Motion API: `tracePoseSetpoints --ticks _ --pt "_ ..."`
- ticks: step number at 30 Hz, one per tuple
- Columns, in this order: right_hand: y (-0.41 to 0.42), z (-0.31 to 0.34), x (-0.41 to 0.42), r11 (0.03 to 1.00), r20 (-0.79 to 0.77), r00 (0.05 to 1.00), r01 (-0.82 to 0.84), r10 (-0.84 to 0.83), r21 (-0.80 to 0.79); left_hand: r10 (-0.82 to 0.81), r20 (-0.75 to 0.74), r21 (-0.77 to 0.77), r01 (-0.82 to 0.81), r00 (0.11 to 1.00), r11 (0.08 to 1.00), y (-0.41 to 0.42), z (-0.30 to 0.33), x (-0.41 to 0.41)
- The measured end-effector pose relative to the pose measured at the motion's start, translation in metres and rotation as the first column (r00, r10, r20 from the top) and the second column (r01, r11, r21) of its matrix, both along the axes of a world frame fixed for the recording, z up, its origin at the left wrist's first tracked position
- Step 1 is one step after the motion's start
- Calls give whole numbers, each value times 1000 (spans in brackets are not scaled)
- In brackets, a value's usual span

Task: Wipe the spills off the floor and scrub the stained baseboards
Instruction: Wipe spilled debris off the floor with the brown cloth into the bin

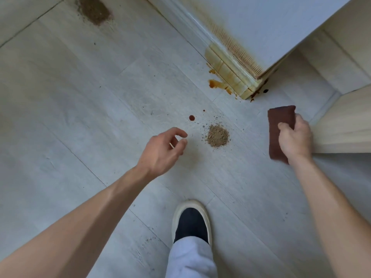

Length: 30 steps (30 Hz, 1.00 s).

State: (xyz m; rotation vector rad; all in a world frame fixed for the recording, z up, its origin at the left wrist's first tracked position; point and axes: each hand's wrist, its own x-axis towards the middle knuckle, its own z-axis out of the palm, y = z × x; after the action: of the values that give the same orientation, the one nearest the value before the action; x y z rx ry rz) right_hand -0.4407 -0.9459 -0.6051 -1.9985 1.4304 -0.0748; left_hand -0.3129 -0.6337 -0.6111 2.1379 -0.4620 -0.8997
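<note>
My right hand (294, 137) grips a folded brown cloth (278, 125) above the pale floor, right of a small heap of tan powder (217, 135). My left hand (163, 150) hovers left of that heap, fingers loosely curled and holding nothing. A dark red drop (192, 117) and a smaller speck lie just beyond the heap. An orange-brown liquid spill (217, 84) pools against the stained white baseboard (230, 71) at the wall's corner. A larger brown powder patch (94, 11) lies at the far left.
My foot in a dark sock and white slipper (191, 221) stands on the floor (80, 97) near the bottom centre. A light wooden cabinet side (345, 127) rises at the right, close to my right hand. The white wall corner (261, 23) juts in from the top.
</note>
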Motion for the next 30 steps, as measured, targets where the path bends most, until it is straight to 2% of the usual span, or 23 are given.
tracePoseSetpoints --ticks 3,5,8,10,13,16,19,21,23,25,27,30 --pt "24 -19 25 991 -76 992 -108 102 -80 42 -27 47 -41 999 998 10 -6 4" --pt "60 -31 30 957 -92 963 -263 253 -124 40 -49 62 -37 998 997 15 -7 6" --pt "93 -34 24 906 -14 910 -413 413 -91 -25 -63 68 29 998 997 18 -4 16" --pt "88 -20 28 941 66 940 -329 334 -76 -79 -28 86 81 996 993 21 0 28" --pt "60 -9 47 955 93 959 -250 267 -160 -135 35 100 131 990 986 21 3 41" --pt "51 -18 78 917 24 921 -385 390 -101 -215 73 109 206 974 972 19 5 51" --pt "66 -29 85 832 -67 831 -554 552 -16 -374 109 185 351 921 918 21 8 67" --pt "74 -30 71 805 -65 803 -592 593 33 -486 127 269 442 864 856 25 12 81" --pt "73 -22 59 823 -27 823 -567 568 25 -565 126 351 496 815 794 33 16 97" --pt "65 -17 64 849 -35 851 -525 524 -67 -590 113 393 510 799 765 43 19 111" --pt "60 -18 82 863 -58 869 -494 491 -106 -577 127 386 495 807 778 53 19 120" --pt "79 -21 101 794 -164 793 -603 586 -79 -484 154 321 420 861 849 68 16 121"
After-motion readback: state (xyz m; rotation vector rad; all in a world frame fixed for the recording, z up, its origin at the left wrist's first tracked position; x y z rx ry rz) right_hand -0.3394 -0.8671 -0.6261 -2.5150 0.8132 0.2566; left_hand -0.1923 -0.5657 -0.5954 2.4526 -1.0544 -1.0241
